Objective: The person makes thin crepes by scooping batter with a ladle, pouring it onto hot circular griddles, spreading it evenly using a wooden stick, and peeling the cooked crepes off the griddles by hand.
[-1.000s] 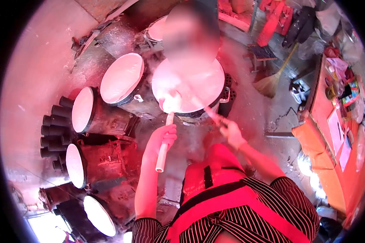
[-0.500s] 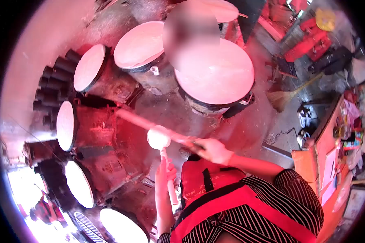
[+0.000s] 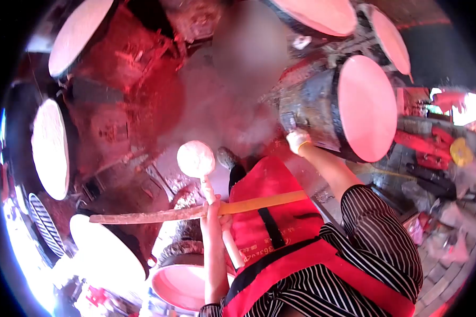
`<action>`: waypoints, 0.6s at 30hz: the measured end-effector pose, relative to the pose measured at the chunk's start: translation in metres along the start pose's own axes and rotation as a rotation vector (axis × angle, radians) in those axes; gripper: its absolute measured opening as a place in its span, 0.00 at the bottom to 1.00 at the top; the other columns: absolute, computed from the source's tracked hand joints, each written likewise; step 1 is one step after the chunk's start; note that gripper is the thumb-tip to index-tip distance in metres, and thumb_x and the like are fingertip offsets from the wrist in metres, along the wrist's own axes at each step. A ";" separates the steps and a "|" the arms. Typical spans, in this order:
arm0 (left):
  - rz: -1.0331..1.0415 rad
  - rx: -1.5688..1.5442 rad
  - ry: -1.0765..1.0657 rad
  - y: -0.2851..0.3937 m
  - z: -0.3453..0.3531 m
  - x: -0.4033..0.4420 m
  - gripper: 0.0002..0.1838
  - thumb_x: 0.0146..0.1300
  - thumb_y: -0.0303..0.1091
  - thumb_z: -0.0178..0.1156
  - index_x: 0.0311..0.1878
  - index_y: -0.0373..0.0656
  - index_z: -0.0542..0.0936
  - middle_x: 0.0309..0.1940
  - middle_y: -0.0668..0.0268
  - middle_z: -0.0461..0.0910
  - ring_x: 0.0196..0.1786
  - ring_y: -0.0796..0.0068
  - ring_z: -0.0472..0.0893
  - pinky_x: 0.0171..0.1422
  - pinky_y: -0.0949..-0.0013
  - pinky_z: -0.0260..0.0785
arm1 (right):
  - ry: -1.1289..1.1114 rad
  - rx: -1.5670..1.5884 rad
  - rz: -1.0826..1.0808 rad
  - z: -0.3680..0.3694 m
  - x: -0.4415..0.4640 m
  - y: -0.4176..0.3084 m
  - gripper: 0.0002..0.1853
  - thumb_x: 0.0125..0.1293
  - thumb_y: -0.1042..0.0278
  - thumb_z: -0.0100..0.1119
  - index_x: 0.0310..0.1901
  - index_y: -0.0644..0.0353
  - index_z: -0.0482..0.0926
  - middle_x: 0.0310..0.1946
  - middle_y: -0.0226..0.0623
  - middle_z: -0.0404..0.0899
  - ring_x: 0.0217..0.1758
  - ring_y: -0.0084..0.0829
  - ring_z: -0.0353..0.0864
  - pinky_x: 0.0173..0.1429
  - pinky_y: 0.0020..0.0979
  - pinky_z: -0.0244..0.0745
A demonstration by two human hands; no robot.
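My left hand (image 3: 213,211) is closed around the handle of a ladle (image 3: 195,159) with a round, white-coated bowl. In the same hand a long, flat wooden stick (image 3: 264,202) lies crosswise in front of my red apron. My right hand (image 3: 299,141) reaches out to the side of a dark, barrel-like drum (image 3: 309,108) with a pale round top (image 3: 367,108). Its fingers are closed at a small metal handle (image 3: 288,121) on that drum's side. The palm side of the right hand is hidden.
More drums with pale round tops stand around me, including a left one (image 3: 50,149), an upper-left one (image 3: 79,34) and a front one (image 3: 185,285). A striped oval rack (image 3: 46,224) is at the left. Plastic bags (image 3: 455,243) lie at the right.
My right hand has let go of the wooden stick, which is now in my left hand with the ladle. The right hand has moved out to the drum, and my view has turned.
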State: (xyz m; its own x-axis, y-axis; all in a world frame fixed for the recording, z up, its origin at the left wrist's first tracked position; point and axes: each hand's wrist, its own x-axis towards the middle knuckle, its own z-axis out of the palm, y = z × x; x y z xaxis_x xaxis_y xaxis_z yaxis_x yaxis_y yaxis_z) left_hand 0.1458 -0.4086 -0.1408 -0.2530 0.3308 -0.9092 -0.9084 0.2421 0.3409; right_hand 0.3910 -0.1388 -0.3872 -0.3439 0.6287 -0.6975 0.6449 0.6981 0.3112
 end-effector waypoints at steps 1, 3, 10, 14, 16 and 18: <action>0.008 0.014 0.038 0.003 -0.001 0.000 0.12 0.67 0.33 0.51 0.51 0.41 0.69 0.24 0.73 0.64 0.16 0.88 0.57 0.16 0.82 0.47 | 0.003 -0.157 -0.129 0.004 0.013 0.006 0.14 0.61 0.66 0.48 0.42 0.50 0.84 0.50 0.34 0.79 0.52 0.38 0.78 0.51 0.39 0.75; -0.006 -0.025 0.048 0.005 -0.010 0.006 0.12 0.68 0.34 0.50 0.52 0.42 0.69 0.24 0.72 0.64 0.15 0.88 0.57 0.16 0.82 0.46 | 0.016 -0.319 -0.285 0.014 0.045 0.015 0.14 0.62 0.68 0.48 0.45 0.52 0.83 0.56 0.31 0.75 0.59 0.35 0.72 0.56 0.37 0.72; -0.091 -0.167 0.066 0.015 -0.007 0.011 0.06 0.69 0.35 0.50 0.45 0.47 0.67 0.27 0.71 0.67 0.15 0.89 0.56 0.15 0.83 0.45 | -0.146 -0.532 -0.408 0.012 0.099 0.017 0.15 0.60 0.72 0.50 0.47 0.58 0.82 0.60 0.38 0.72 0.62 0.35 0.70 0.64 0.30 0.66; -0.115 -0.203 0.037 0.019 -0.009 0.013 0.09 0.69 0.36 0.50 0.49 0.47 0.68 0.30 0.71 0.69 0.15 0.89 0.56 0.15 0.83 0.45 | -0.103 -0.390 -0.372 0.022 0.101 0.020 0.16 0.54 0.63 0.60 0.43 0.60 0.82 0.53 0.38 0.76 0.57 0.35 0.74 0.61 0.28 0.70; -0.124 -0.196 0.021 0.022 -0.008 0.012 0.10 0.69 0.36 0.50 0.51 0.48 0.68 0.31 0.71 0.70 0.15 0.89 0.57 0.15 0.83 0.45 | -0.128 -0.550 -0.488 0.008 0.095 0.018 0.17 0.53 0.60 0.61 0.42 0.61 0.82 0.50 0.38 0.77 0.56 0.36 0.74 0.60 0.28 0.70; -0.142 -0.172 0.022 0.025 -0.004 0.012 0.12 0.69 0.36 0.50 0.54 0.48 0.68 0.32 0.72 0.70 0.15 0.89 0.57 0.15 0.83 0.46 | -0.208 -0.615 -0.566 -0.007 0.092 0.011 0.14 0.57 0.62 0.57 0.41 0.60 0.83 0.49 0.38 0.78 0.56 0.36 0.75 0.60 0.28 0.71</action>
State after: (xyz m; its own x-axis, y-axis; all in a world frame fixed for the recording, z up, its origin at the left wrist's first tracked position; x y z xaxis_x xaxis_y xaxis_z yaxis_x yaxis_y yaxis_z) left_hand 0.1187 -0.4018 -0.1438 -0.1237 0.2835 -0.9509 -0.9783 0.1256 0.1648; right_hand 0.3620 -0.0707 -0.4434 -0.3309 0.0967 -0.9387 -0.0907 0.9869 0.1336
